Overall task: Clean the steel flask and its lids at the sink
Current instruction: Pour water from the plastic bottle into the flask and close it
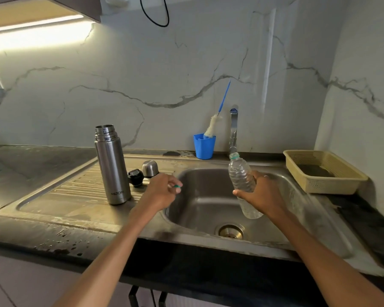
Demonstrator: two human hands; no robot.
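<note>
marble wall behind a steel sink (pixel 208 173). the flask (pixel 112 165) stands open on the left drainboard, its two lids (pixel 143 172) just right. left hand (pixel 162 191) pinches a small green cap (pixel 176 186). right hand (pixel 262 191) grips a clear bottle (pixel 242 180) over the sink.

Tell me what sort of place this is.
Most likely a home kitchen: a steel sink with a ribbed drainboard set in a dark counter, a tap against a marble-look wall, and a bottle brush in a blue cup.
</note>
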